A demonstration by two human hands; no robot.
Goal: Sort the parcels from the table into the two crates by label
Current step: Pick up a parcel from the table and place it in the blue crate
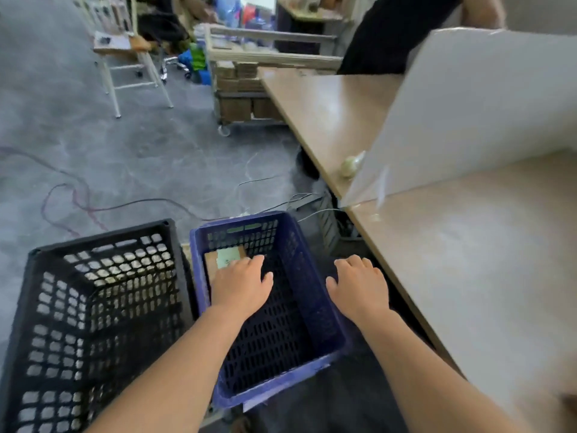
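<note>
A blue crate (pixel 315 282) stands on the floor beside the table, and a black crate (pixel 28 307) stands to its left. A brown parcel with a pale label (pixel 223 257) lies in the far left corner of the blue crate. My left hand (pixel 242 284) hovers over the blue crate with fingers spread, its fingertips over the parcel's near edge; whether it touches the parcel I cannot tell. My right hand (pixel 359 284) is spread flat above the blue crate's right rim and holds nothing. The black crate looks empty.
The beige table (pixel 468 260) runs along the right, with a white board (pixel 468 114) standing on it and a small pale object (pixel 351 165) at its left edge. Cables (pixel 125 204) trail over the grey floor. A wheeled cart of cartons (pixel 237 98), a white chair (pixel 125 57) and a person in black (pixel 390 32) are farther back.
</note>
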